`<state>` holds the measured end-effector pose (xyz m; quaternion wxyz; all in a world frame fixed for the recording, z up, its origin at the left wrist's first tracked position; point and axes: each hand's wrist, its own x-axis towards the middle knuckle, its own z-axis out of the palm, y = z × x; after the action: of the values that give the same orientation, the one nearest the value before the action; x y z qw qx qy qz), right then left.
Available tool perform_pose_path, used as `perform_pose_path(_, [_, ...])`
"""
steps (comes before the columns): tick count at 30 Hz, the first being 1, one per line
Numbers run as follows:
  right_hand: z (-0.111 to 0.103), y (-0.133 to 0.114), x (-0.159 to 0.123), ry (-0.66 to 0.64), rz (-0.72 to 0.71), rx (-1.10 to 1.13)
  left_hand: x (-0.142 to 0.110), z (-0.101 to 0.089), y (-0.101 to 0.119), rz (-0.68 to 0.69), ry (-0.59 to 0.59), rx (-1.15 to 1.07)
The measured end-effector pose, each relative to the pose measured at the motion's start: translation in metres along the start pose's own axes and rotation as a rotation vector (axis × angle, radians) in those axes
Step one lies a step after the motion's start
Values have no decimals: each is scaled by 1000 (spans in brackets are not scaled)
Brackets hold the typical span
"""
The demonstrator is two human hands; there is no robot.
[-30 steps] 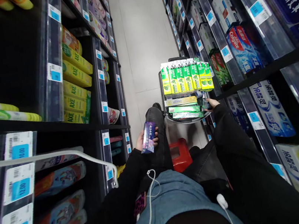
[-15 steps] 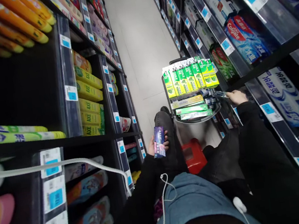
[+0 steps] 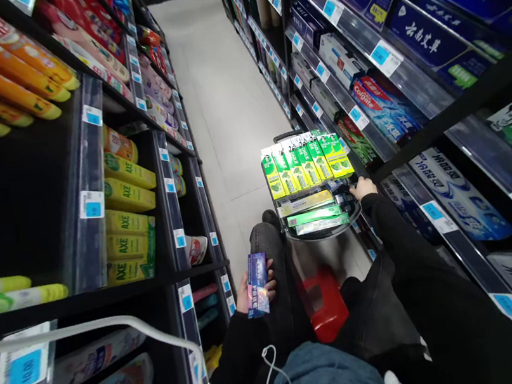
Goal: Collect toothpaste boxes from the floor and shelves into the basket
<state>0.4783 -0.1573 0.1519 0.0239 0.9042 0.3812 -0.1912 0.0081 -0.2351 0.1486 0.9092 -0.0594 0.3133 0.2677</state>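
Observation:
My left hand (image 3: 257, 288) is closed around a purple-and-blue toothpaste box (image 3: 257, 285), held over my left knee. My right hand (image 3: 364, 187) is at the right side of a shopping basket (image 3: 323, 236), fingers bent down by some small dark boxes (image 3: 341, 189); what they grip is partly hidden. In the basket, a row of green-and-yellow Darlie toothpaste boxes (image 3: 296, 170) stands at the far side. Nearer me lie a yellow-and-white box (image 3: 306, 202) and a green box (image 3: 315, 216).
Shelves flank the aisle floor (image 3: 220, 114). Yellow AXE packs (image 3: 128, 221) are on the left, Colgate boxes (image 3: 385, 108) on the right. A red plastic object (image 3: 324, 310) sits between my legs. A white cable (image 3: 126, 323) crosses at lower left.
My right hand has moved left from the shelf side to the basket's edge, bringing the small box it held down among the dark boxes. My left hand keeps its box. The view has shifted.

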Motion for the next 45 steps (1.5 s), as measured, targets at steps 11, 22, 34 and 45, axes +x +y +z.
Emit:
perform_pose_path(11, [20,1,13,66,-196,85,1,-3,1,-36,-12,-21])
perform_pose_path(22, [22,18,4,-80,-149,182,0,5,-1,-13,-2,-58])
perform_pose_path(34, [22,-20,-185,-191,-408,665,12,30,-23,155,187,124])
perform_pose_path(45, [44,-9,-269,-408,-180,1109,72,100,-101,339,68,628])
